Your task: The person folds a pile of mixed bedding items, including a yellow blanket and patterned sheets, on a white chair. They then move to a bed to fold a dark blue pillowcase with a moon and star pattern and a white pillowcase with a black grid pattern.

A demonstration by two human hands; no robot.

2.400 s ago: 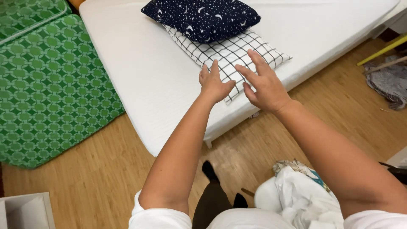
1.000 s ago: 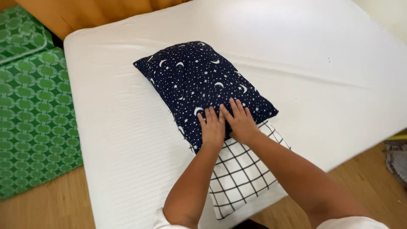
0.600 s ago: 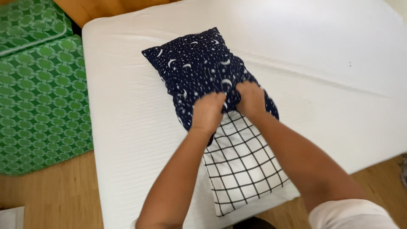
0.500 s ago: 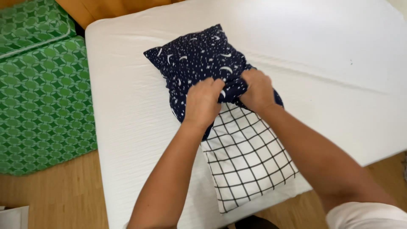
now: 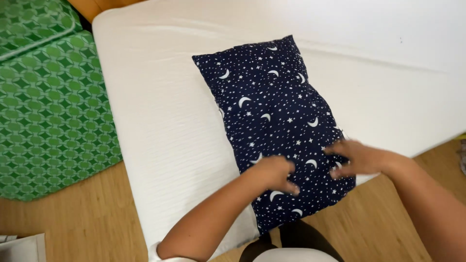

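A dark blue pillow [image 5: 279, 116] printed with white moons and stars lies lengthwise on the white mattress [image 5: 160, 116], its near end reaching the mattress's front edge. My left hand [image 5: 274, 173] rests on the pillow's near left part, fingers curled loosely against the cloth. My right hand [image 5: 357, 157] lies flat on the near right part, fingers spread and pointing left. Neither hand grips anything. The white checked pillow seen before is hidden, no part of it shows.
A green patterned folded mattress [image 5: 48, 102] stands on the wooden floor [image 5: 82, 213] to the left of the bed. More bare white mattress stretches to the right and back. A white object [image 5: 22, 247] shows at the bottom left corner.
The dark blue pillow has been pulled toward me and now covers the checked pillow completely. My hands went from gripping its edge to lying on top of its near end.
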